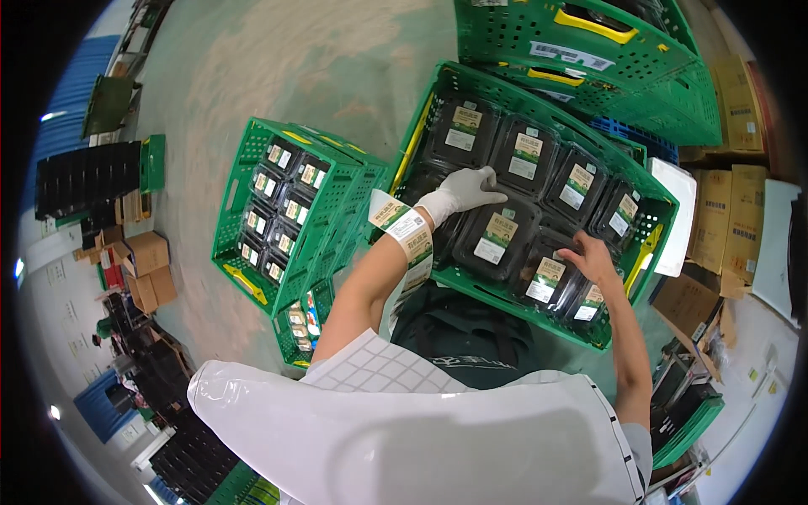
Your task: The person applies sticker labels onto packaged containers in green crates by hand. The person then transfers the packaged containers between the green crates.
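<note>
A green crate (pixel 539 305) in front of me holds several clear-lidded dark plastic containers, each with a cream-and-green label. My left hand (pixel 461 193), in a white glove, hovers over or rests on the containers near the crate's left side. Its thumb and fingers are apart, with nothing visible between them. A strip of labels (pixel 402 223) loops round my left wrist and hangs down the forearm. My bare right hand (pixel 594 260) touches the lid of a front-row container (pixel 543 273) beside its label, thumb and fingers apart. Contents under the dark lids are hard to make out.
Left of the crate stands another stack of green crates (pixel 341 202) with labelled containers inside. More green crates (pixel 581 55) are stacked at the far right. Cardboard boxes (pixel 728 210) line the right, beside a white panel (pixel 673 219). A dark green bag (pixel 463 328) lies before me.
</note>
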A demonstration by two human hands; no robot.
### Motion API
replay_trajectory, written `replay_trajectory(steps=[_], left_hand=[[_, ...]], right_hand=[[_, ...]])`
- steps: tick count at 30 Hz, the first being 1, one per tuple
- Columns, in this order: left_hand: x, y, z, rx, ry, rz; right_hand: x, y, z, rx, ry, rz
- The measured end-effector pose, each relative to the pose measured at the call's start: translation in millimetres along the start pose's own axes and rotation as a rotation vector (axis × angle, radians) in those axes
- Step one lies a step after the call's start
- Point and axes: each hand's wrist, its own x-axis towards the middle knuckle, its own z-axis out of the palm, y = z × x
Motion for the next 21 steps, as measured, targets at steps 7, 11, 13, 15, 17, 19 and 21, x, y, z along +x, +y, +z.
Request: replay_trajectory(steps=[7,11,13,15,17,19,21], left_hand=[[-46,36,-6,0.227,0.060,0.223],[-77,52,-14,0.265,0.408,0.506],[-96,62,-39,0.173,0.614,0.565],[-126,62,-74,0.111,0.835,0.595],[-162,55,-105,0.010,0.993,0.578],[-207,37,-121,-0.093,1.183,0.487],[-254,8,-131,-0.087,1.436,0.410]], right_hand=[[-32,-35,-37,-0.009,-0.052,-0.107],[-43,-77,-66,-0.248,0.066,-0.186],[-39,-100,-91,-0.312,0.155,-0.268],[-26,-140,-115,-0.337,0.250,-0.384],[-7,-179,-127,-0.394,0.326,-0.518],[22,-227,-124,-0.466,0.385,-0.688],[54,-285,-106,-0.471,0.354,-0.848]])
